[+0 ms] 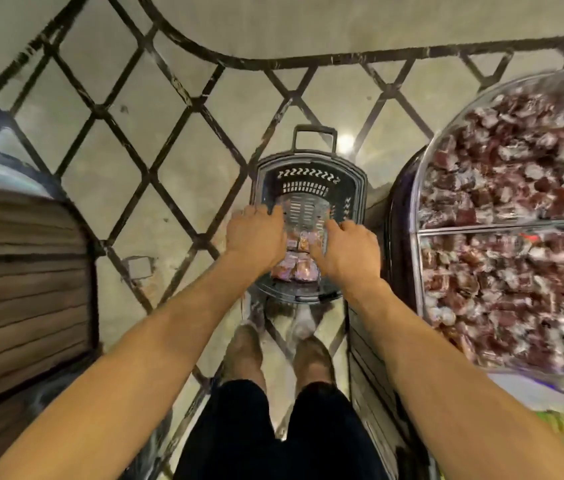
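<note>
A dark plastic shopping basket (pixel 308 174) with a pull handle stands on the floor in front of my feet. Several small wrapped packets (pixel 296 261) lie in its near end. Both my hands hover over the basket with their backs toward the camera. My left hand (pixel 254 233) is above the left rim, fingers loosely bent and pointing down. My right hand (pixel 348 249) is over the right side of the packets, fingers also loosely bent. I see nothing held in either hand; the palms are hidden.
A clear-walled display bin (pixel 509 216) full of wrapped brownish sweets stands at the right, divided by a bar. A wooden slatted stand (pixel 20 289) is at the left. The tiled floor (pixel 176 109) with dark diamond lines stretches ahead.
</note>
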Demonstrator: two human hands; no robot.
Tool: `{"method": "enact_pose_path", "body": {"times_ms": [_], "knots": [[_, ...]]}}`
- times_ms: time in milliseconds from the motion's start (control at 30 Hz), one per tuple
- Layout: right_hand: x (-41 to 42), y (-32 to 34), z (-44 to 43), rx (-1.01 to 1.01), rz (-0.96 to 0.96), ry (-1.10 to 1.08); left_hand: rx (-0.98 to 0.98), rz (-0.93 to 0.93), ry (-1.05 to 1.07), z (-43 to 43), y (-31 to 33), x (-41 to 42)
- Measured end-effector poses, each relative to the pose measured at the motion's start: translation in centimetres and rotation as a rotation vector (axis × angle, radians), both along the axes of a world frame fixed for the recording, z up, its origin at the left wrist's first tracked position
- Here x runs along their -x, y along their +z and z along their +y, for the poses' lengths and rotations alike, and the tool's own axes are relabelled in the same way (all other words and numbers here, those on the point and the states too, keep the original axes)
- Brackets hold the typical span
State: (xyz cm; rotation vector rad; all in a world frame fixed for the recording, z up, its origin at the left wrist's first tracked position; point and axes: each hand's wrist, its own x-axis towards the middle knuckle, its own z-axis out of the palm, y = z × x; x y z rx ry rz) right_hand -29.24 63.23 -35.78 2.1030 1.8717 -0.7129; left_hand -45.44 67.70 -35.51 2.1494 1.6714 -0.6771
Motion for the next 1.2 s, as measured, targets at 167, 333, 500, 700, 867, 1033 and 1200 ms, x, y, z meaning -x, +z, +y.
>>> {"method": "enact_pose_path", "body": {"times_ms": [167,333,500,700,867,1033,1200], "knots": [[0.4,-10.9,0.4,0.129,0.001,-0.090,0.141,0.055,-0.001,-0.2,-11.9,-0.1],[1.0,-21.6,-1.1,0.230,0.018,-0.174,0.236,0.073,-0.062,-0.4,-22.7,0.4],[1.5,-30.2,-3.2,0.303,0.011,-0.203,0.313,0.095,-0.100,-1.6,-31.2,-0.1],[-0.3,-39.2,-3.5,0.422,0.004,-0.205,0.402,0.100,-0.090,-2.7,-39.7,-0.6],[0.1,-45.8,-3.8,0.359,0.130,-0.569,0.374,-0.061,0.208,-3.9,-47.7,-0.7],[0.9,-50.6,-4.1,0.410,0.227,-0.920,0.446,-0.177,0.621,-4.3,-51.7,-0.9],[1.7,-52.4,-4.7,0.397,0.120,-0.942,0.417,-0.201,0.742,-4.8,-52.7,-0.5]]}}
